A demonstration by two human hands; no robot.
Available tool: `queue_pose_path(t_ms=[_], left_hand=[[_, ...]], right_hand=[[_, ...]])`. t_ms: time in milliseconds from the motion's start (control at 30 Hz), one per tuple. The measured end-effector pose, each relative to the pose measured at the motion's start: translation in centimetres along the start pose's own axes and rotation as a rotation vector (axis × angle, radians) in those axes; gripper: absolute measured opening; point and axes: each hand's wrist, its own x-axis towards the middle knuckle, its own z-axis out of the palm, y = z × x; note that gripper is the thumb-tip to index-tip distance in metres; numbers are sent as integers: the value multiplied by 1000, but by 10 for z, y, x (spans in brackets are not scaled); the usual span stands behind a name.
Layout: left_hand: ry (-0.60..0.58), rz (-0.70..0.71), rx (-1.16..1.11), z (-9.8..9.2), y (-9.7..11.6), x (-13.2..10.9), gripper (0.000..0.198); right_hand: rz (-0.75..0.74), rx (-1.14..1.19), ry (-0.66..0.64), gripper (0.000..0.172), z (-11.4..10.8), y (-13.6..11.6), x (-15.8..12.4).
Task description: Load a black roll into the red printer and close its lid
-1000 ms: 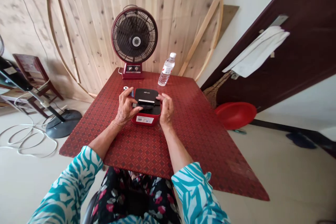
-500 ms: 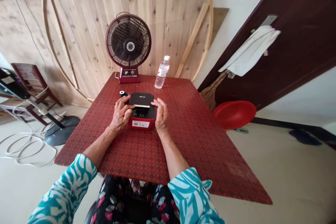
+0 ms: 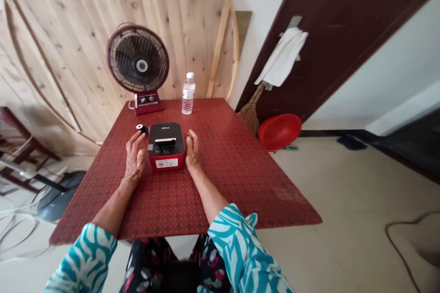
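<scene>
Both hands have just come off the lid of what looks like a compact label printer (image 3: pixel 166 146), which sits near the middle of the red patterned tabletop (image 3: pixel 220 183), its black top and red base squared toward the person and a white sticker on its front. A moment ago the fingers lay over that lid; now the left hand (image 3: pixel 134 158) has lifted clear and stands half open, fingers loosely curled and holding nothing, its fingertips right by a small black roll with a white core (image 3: pixel 140 127), though whether they touch it is hard to tell. That roll stands just beyond the printer's left side. The right hand (image 3: pixel 193 151) rests on its edge just beside the printer's other side, fingers together and empty. Farther off stand a maroon desk fan (image 3: pixel 138 65) and a plastic water bottle (image 3: pixel 188 94)
</scene>
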Motion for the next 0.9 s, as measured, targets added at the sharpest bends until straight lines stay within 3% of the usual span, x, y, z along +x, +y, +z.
queue_pose_path(t_ms=[233,400,567,700,900], left_hand=[[5,2,1,8,-3,-7,59],[-37,-49,9,17,0,-11,58],[2,-99,-33,18,0,-7,57],[98,-218,-40,17,-24,-3,51],[221,-549,-109,27,-82,-7,54]], right_hand=[[65,49,77,64,-4,5,2],[91,74,46,65,-9,20,6],[102,29,20,63,-9,13,6],[105,8,45,62,-6,9,6],[136,34,-6,57,-4,9,8]])
